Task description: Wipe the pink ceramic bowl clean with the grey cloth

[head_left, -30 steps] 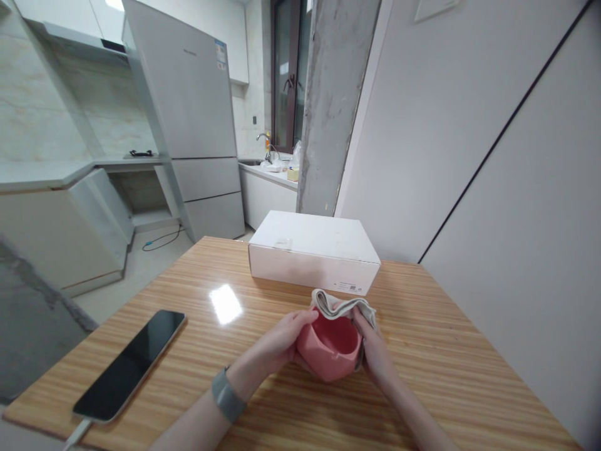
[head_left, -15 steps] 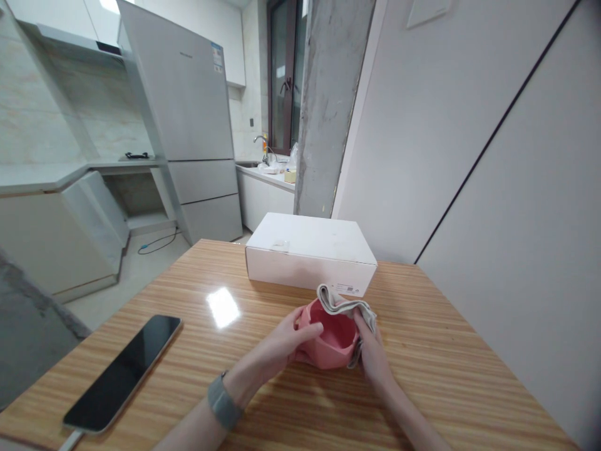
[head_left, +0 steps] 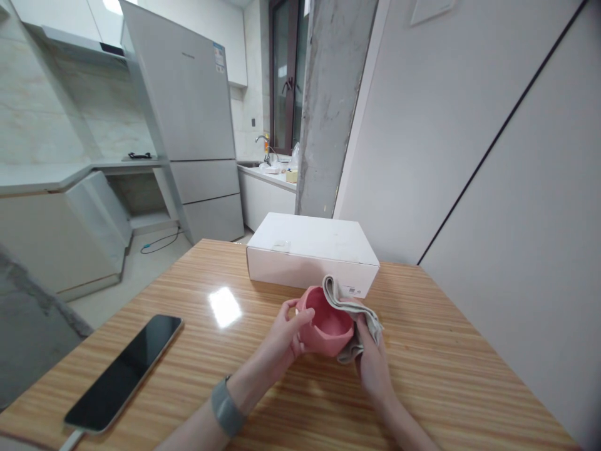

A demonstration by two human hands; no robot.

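A pink faceted bowl [head_left: 323, 341] is tilted with its opening towards me, above the wooden table. My left hand [head_left: 288, 332] grips its left side, thumb over the rim and fingers round the outside. On the bowl's right, my right hand [head_left: 373, 360] is closed on a folded grey cloth [head_left: 352, 307]. The cloth lies against the right rim and outer wall, with one folded end standing up above the rim. Part of the right fingers is hidden behind the cloth and bowl.
Just beyond the bowl sits a white cardboard box [head_left: 310, 244]. A black-screened phone [head_left: 124, 373] with a white cable lies at the left of the wooden table [head_left: 451, 376]. A pale wall [head_left: 460, 125] rises behind the table on the right; a fridge [head_left: 188, 113] stands farther back.
The bowl has risen slightly and turned a little in my left hand. My right hand and the cloth have shifted slightly right, and more cloth shows beside the bowl.
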